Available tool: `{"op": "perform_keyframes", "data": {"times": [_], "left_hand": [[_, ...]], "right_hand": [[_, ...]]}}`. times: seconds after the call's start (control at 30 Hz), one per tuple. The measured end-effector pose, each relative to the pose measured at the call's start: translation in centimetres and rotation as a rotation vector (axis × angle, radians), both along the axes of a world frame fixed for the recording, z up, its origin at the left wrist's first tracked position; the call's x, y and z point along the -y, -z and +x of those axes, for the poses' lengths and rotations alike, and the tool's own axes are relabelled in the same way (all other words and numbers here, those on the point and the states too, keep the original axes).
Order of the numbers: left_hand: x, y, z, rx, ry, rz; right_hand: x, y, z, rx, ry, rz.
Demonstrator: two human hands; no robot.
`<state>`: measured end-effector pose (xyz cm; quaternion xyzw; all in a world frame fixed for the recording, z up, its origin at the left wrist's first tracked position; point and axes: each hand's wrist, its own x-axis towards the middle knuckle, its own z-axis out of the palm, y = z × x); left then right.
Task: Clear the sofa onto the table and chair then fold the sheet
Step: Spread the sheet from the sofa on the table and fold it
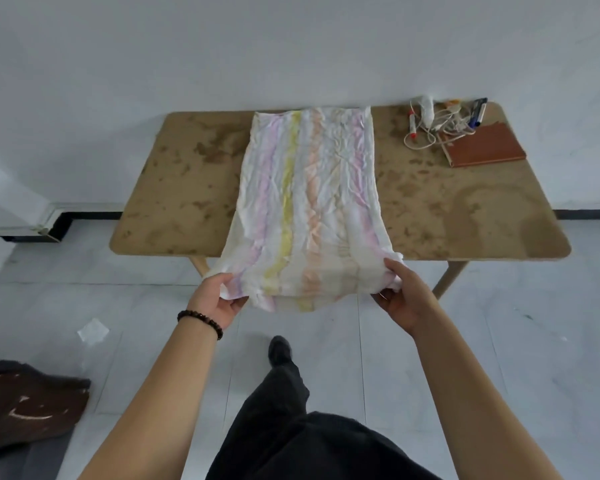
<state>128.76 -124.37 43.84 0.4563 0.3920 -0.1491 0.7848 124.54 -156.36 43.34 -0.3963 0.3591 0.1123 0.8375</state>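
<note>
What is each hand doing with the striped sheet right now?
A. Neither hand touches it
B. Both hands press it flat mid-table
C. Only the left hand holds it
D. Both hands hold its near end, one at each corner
D: the left hand and right hand each grip a near corner of the sheet, which lies along the table.

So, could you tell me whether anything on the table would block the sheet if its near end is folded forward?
Nothing visible does. Both hands, left hand and right hand, hold the sheet; the notebook and cables lie beside it, at the table's far right.
</note>
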Motion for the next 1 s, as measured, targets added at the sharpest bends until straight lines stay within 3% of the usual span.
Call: {"op": "perform_keyframes", "data": {"times": [0.3, 0.63, 0.67, 0.73, 0.83, 0.9, 1.0], "left_hand": [[0.5, 0.3, 16.5, -0.073, -0.002, -0.006], [2.7, 6.9, 37.7, -0.086, 0.086, -0.011], [2.6, 7.6, 38.3, -0.073, 0.147, 0.088], [2.1, 8.8, 38.3, 0.022, 0.345, 0.491], [0.5, 10.4, 37.0, 0.294, 0.772, 1.087], [-0.3, 11.2, 36.2, 0.372, 1.009, 1.293], [-0.8, 11.8, 36.1, 0.350, 1.139, 1.429]], "right_hand": [[0.3, 0.5, 13.6, -0.065, 0.092, 0.057], [1.0, 5.1, 34.4, -0.202, 0.330, 0.046], [0.7, 5.6, 35.0, -0.230, 0.299, -0.037], [-0.4, 6.5, 35.0, -0.294, 0.169, -0.330], [-1.0, 8.0, 33.6, -0.330, -0.253, -1.051], [-0.7, 8.7, 32.9, -0.312, -0.501, -1.394], [0.2, 9.2, 32.9, -0.373, -0.738, -1.498]]}}
